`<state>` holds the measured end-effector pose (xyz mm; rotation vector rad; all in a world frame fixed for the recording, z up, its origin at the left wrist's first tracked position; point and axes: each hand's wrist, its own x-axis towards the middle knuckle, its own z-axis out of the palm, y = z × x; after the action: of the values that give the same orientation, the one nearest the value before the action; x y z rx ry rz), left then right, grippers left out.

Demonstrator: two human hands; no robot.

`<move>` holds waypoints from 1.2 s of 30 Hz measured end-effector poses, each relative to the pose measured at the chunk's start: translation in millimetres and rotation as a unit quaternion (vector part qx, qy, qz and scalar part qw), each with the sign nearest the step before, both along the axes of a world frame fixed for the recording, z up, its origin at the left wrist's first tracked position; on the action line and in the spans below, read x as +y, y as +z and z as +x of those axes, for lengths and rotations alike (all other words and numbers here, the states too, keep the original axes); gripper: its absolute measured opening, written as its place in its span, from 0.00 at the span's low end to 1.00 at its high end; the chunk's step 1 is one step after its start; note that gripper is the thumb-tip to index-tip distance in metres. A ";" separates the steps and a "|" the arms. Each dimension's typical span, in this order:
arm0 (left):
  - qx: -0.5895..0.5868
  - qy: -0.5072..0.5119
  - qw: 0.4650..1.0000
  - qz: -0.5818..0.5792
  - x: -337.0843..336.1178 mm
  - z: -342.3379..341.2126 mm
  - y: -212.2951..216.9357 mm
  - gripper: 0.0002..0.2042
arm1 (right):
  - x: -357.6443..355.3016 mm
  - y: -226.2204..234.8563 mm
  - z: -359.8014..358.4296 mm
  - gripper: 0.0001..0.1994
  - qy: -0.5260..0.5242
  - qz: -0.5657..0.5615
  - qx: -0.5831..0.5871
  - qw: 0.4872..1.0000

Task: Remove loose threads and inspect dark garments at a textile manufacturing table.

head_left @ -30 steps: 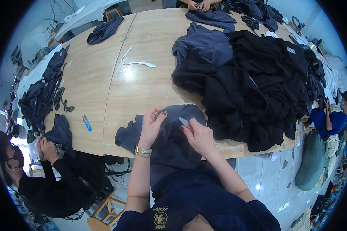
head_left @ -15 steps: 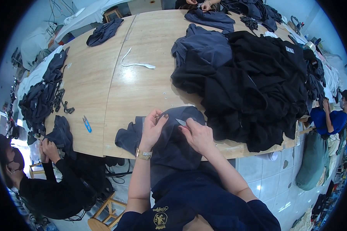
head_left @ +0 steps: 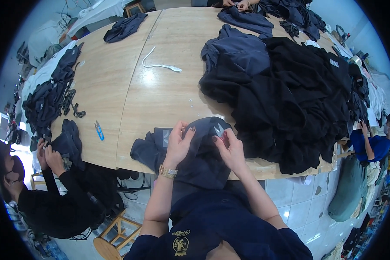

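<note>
A dark navy garment (head_left: 199,160) lies over the near edge of the wooden table (head_left: 160,95) and hangs down toward my lap. My left hand (head_left: 180,143), with a gold watch at the wrist, pinches a fold of this garment. My right hand (head_left: 229,147) holds small silver thread snips (head_left: 219,130), their blades pointing up at the cloth right next to my left fingers. Both hands are close together over the garment.
A big heap of black and navy garments (head_left: 290,91) fills the table's right side. A white strip (head_left: 160,65) and blue snips (head_left: 99,130) lie on the wood. A person in black (head_left: 52,190) works at the left; other people sit at the far end and the right.
My hands stay on the navy garment and have shifted only slightly; the snips remain in my right hand. The person at the left keeps handling dark cloth.
</note>
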<state>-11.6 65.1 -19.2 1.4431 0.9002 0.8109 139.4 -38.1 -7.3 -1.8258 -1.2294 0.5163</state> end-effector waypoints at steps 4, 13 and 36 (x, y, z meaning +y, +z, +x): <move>-0.040 -0.015 0.999 -0.005 -4.8 2.9 5.2 0.05 | 20.4 -6.5 -11.0 0.17 -0.050 0.057 0.230 0.970; -0.048 0.003 0.999 0.010 -7.3 2.4 0.7 0.05 | 23.5 -31.4 -8.6 0.07 -0.078 0.096 0.321 0.939; 0.018 0.048 0.998 0.025 -19.9 8.3 -2.9 0.06 | 25.1 -28.3 -20.9 0.08 -0.045 0.073 0.244 0.966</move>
<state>-3.3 45.2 -22.1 1.4707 0.9891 0.8866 118.5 -13.0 -35.6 -1.5009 -0.8215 0.7497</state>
